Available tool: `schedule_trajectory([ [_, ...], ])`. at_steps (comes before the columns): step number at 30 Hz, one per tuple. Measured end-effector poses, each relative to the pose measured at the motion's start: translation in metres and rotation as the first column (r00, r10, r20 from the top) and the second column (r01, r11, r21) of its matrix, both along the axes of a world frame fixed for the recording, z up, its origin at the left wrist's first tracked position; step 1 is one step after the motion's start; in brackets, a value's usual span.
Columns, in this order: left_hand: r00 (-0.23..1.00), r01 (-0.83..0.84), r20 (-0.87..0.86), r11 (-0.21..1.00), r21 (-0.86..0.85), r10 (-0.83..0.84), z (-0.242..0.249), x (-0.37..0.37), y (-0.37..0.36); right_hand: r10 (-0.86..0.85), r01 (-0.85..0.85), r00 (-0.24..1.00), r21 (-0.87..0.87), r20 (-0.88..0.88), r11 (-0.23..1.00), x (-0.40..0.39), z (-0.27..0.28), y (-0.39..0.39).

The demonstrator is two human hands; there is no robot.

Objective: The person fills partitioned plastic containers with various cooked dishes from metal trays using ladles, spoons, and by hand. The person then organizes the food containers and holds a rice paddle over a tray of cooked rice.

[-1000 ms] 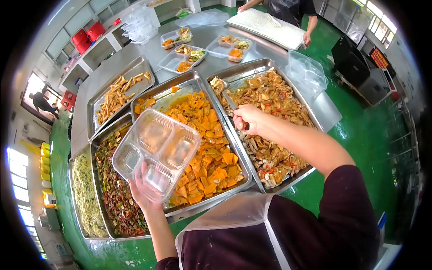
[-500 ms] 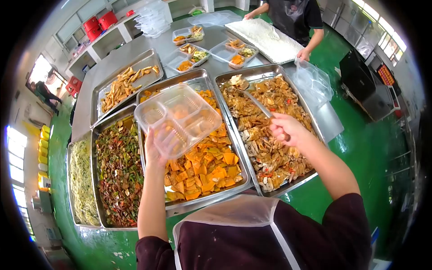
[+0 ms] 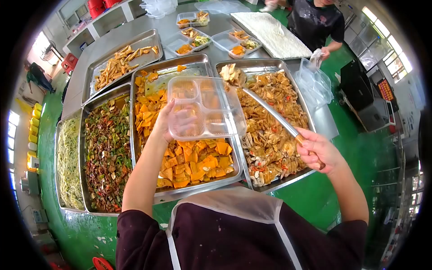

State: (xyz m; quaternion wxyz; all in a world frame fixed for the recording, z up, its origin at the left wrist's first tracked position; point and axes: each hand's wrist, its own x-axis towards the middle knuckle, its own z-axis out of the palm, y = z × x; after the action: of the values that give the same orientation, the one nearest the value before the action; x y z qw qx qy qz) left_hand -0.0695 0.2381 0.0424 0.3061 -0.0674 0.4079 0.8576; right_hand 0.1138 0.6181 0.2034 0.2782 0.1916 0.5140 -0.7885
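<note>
My left hand (image 3: 167, 120) holds a clear plastic lunch box (image 3: 206, 118) with several compartments, over the tray of orange pumpkin-like chunks (image 3: 198, 162). No food shows in the box, though the food beneath shows through it. In my right hand (image 3: 317, 152) is the wooden handle of a long serving spoon (image 3: 272, 111). The spoon's bowl is heaped with pale brown pieces (image 3: 234, 75), just right of the box's upper corner. Below the spoon lies a tray of brown sliced food (image 3: 270, 148) with red bits.
Left are trays of chopped green-and-red food (image 3: 108, 157) and pale shreds (image 3: 69, 162). Behind are a tray of light brown strips (image 3: 123, 63), filled lunch boxes (image 3: 236, 42) and a white rice tray (image 3: 270, 33). A co-worker (image 3: 315, 22) stands beyond, near clear empty boxes (image 3: 312, 83).
My right hand has drawn back toward me, and the spoon is now raised with food on it. The lunch box has moved right and turned straighter. The co-worker's hands have left the rice tray.
</note>
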Motion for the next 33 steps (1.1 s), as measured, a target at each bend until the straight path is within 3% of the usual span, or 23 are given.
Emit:
schedule_trajectory([
  [6, 0.999, -0.018, 0.048, 1.0, 0.009, 0.017, 0.001, 0.007, -0.004, 0.049, -0.048, 0.998, -0.027, 0.033, 0.998, 0.014, 0.006, -0.011],
  [10, 0.964, -0.261, -0.023, 0.961, 0.088, 0.264, -0.011, 0.002, -0.02, 0.056, -0.056, 0.998, 0.012, 0.002, 0.998, 0.023, 0.017, -0.017],
  [13, 0.922, -0.369, -0.063, 0.916, 0.155, 0.382, -0.018, 0.001, -0.029, 0.076, -0.076, 0.997, 0.005, 0.027, 0.997, 0.025, 0.023, -0.019],
  [14, 0.9, -0.378, -0.153, 0.905, 0.197, 0.409, -0.018, 0.002, -0.031, 0.082, -0.082, 0.996, -0.02, 0.025, 0.996, 0.027, 0.024, -0.02],
  [16, 0.831, -0.373, -0.325, 0.886, 0.276, 0.451, -0.019, 0.006, -0.027, 0.096, -0.096, 0.995, 0.013, 0.014, 0.995, 0.025, 0.023, -0.023],
  [18, 0.788, -0.428, -0.348, 0.858, 0.285, 0.508, -0.003, 0.027, -0.012, 0.105, -0.106, 0.994, 0.069, 0.026, 0.992, 0.022, 0.022, -0.027],
  [21, 0.747, -0.508, -0.316, 0.808, 0.297, 0.585, 0.003, 0.05, 0.008, 0.174, -0.162, 0.985, 0.296, -0.015, 0.941, 0.017, 0.009, -0.041],
  [23, 0.739, -0.543, -0.301, 0.798, 0.264, 0.602, -0.009, 0.059, 0.014, 0.282, -0.22, 0.958, 0.48, -0.059, 0.849, 0.015, -0.001, -0.047],
  [25, 0.726, -0.627, -0.18, 0.746, 0.223, 0.664, -0.012, 0.072, 0.02, 0.378, -0.214, 0.917, 0.643, -0.126, 0.735, 0.017, -0.022, -0.047],
  [26, 0.721, -0.651, -0.13, 0.729, 0.21, 0.681, -0.005, 0.078, 0.021, 0.503, -0.209, 0.851, 0.78, -0.152, 0.59, 0.017, -0.031, -0.04],
  [28, 0.709, -0.682, -0.067, 0.707, 0.189, 0.702, -0.003, 0.084, 0.022, 0.682, -0.002, 0.684, 0.933, -0.261, 0.36, 0.021, -0.044, -0.041],
  [30, 0.707, -0.69, -0.045, 0.703, 0.173, 0.706, -0.008, 0.087, 0.021, 0.801, 0.201, 0.54, 0.964, -0.258, 0.175, 0.024, -0.046, -0.047],
  [33, 0.693, -0.714, 0.042, 0.678, 0.175, 0.72, -0.02, 0.087, 0.016, 0.847, 0.294, 0.529, 0.948, -0.054, -0.123, 0.028, -0.054, -0.051],
])
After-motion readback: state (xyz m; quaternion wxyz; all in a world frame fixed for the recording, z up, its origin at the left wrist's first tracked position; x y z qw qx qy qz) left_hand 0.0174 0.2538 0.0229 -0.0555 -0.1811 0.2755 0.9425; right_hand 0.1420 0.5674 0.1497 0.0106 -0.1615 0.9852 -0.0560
